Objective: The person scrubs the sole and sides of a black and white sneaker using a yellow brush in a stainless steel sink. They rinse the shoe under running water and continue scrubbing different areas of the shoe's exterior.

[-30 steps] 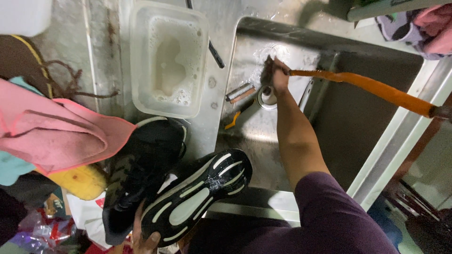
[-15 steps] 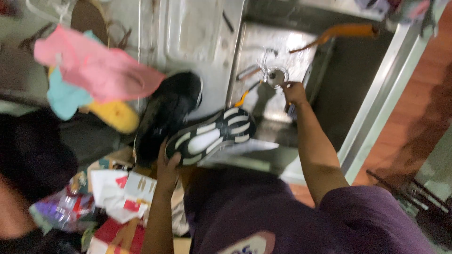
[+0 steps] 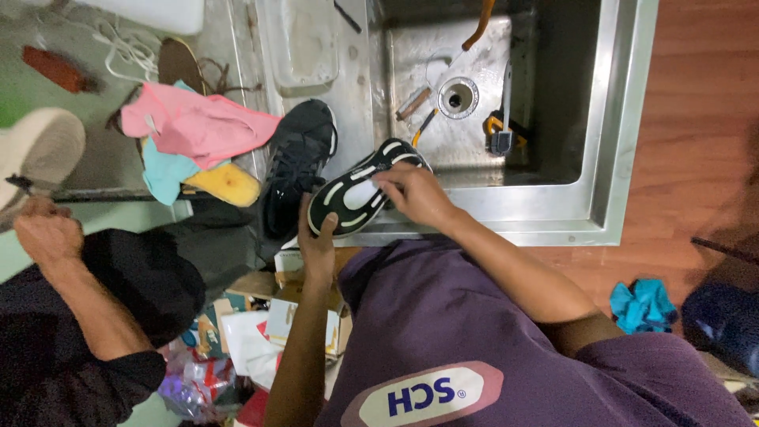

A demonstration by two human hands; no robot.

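Two hands (image 3: pixel 411 194) grip shoe (image 3: pixel 356 199) — sink (image 3: pixel 609 119) beyond.

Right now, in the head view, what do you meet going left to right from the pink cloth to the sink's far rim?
Pink cloth → upright black shoe → sole-up shoe held by both hands → drain → orange-handled brush → sink rim.

upturned shoe (image 3: pixel 356 198) sits on the sink's (image 3: pixel 609 119) front-left rim; second shoe (image 3: pixel 296 162) just left of it on the counter; brush (image 3: pixel 413 103) lies in the sink by the drain (image 3: pixel 458 96)
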